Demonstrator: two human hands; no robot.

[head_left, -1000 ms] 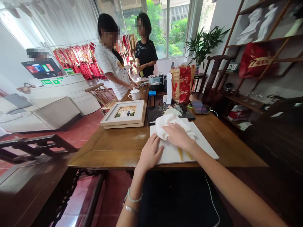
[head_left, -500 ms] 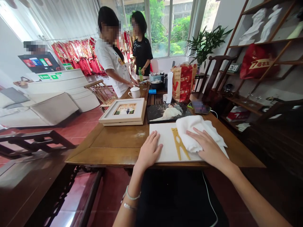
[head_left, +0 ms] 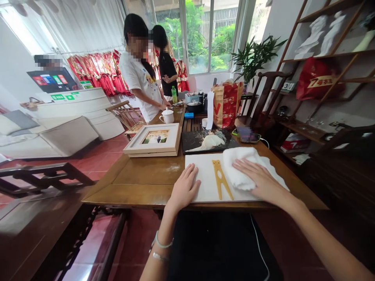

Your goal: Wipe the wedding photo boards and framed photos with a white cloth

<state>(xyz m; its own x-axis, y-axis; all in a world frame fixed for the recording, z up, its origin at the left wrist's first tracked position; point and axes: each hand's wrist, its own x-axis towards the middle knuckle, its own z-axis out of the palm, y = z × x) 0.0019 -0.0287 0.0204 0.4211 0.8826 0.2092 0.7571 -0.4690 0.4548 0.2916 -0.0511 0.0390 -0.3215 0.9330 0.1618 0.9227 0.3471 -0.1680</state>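
A white flat panel lies at the near edge of the wooden table, under both of my hands. My left hand rests flat on its left side with fingers stretched out, holding nothing. On the right, my right hand lies with outstretched fingers over a folded white towel, pressing it against the panel. Between the hands is a flat yellow cat-shaped piece with two long legs and an oval hole; neither hand touches it. The towel covers part of the panel's right half.
Framed pictures are stacked to the left on the table. A dark photo panel, a phone with a cable, a red paper bag and a lidded white cup stand or lie beyond. Two people are at the far end.
My right hand and the towel have slid to the right across the panel, uncovering more beside the yellow piece. My left hand stays put. One person in the background has turned.
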